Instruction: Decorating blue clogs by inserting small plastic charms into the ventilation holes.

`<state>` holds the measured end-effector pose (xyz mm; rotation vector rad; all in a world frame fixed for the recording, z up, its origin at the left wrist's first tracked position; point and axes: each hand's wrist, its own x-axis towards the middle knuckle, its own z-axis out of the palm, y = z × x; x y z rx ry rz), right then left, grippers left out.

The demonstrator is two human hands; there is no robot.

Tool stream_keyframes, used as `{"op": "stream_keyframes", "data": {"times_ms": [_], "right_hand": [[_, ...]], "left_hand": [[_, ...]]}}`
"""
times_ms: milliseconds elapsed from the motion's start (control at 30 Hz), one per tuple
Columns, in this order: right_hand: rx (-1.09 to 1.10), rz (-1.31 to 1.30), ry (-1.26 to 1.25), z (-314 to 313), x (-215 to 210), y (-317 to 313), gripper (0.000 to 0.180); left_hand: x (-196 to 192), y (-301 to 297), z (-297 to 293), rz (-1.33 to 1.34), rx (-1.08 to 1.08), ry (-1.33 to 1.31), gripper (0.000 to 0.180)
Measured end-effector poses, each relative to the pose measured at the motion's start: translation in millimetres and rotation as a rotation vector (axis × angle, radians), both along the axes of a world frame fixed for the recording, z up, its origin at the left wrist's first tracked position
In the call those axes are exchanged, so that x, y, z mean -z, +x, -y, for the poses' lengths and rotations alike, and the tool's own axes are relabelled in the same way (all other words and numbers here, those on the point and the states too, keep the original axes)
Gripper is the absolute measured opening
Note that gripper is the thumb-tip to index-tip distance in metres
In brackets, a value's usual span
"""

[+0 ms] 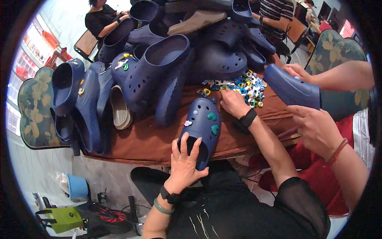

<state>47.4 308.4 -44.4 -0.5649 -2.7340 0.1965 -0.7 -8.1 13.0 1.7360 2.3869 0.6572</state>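
My left hand grips the heel end of a navy-blue foam clog, its toe pointing away from me on the table's near edge. A pink flower charm is on the clog's left side. Two green charms sit on its right side, and a pale round one near the toe. Beyond the clog, my right hand is at the near left edge of a heap of colourful small shoe charms. Its fingers are bent together; whatever is between the fingertips is too small to make out.
Blue clogs are piled high across the brown-covered table, with a grey-beige clog at left. At right, a co-worker's hands are at another blue clog. A blue bucket and green bag are low at left.
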Motion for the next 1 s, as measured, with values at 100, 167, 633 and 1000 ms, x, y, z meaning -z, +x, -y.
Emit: {"op": "stream_keyframes", "data": {"times_ms": [100,167,633,1000], "right_hand": [[-0.082,-0.323,-0.247,6,-3,0,0.018],[-0.051,-0.309,-0.681,32,-30,-3,0.020],[-0.067,-0.222,-0.901,40,-4,-14,0.035],[0.018,-0.387,-0.758,72,2,-25,0.029]], "left_hand": [[1,1,0,-0.008,0.001,0.011,0.110],[3,-1,3,-0.010,-0.016,0.011,0.110],[3,-3,1,0.013,0.004,0.029,0.113],[1,-3,-2,0.007,0.002,0.007,0.111]]}}
